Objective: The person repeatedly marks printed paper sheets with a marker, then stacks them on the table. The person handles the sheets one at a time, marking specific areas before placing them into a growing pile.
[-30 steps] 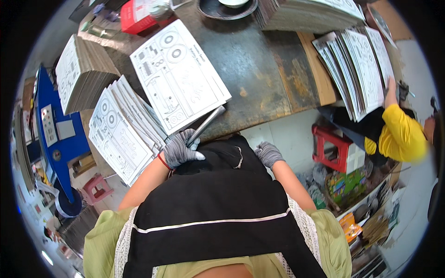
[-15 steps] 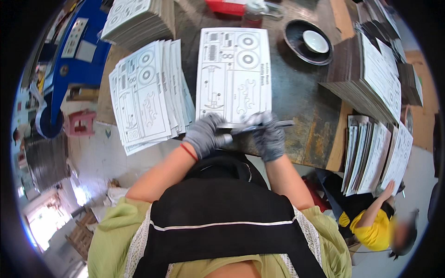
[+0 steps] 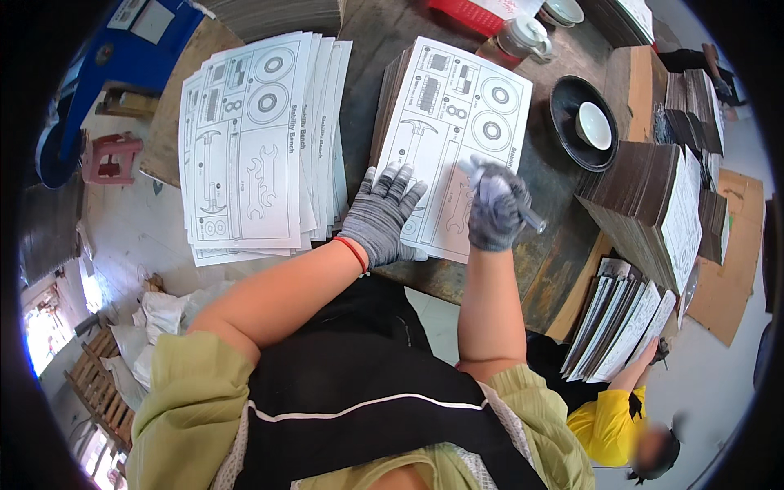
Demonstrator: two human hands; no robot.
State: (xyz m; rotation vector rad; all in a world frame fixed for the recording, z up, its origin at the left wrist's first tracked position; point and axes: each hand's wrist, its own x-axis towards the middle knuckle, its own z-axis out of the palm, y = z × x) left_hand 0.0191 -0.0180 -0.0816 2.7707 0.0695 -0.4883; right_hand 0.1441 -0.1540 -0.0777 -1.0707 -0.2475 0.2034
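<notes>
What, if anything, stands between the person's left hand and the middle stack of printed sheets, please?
Nothing visible, apart from its grey glove: the left hand lies spread on the near left part of the middle stack of printed sheets. The right hand, holding a metal rod, is apart from it, to its right.

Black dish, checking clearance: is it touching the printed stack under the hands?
Apart: the head view shows tabletop between the black dish and printed stack.
</notes>
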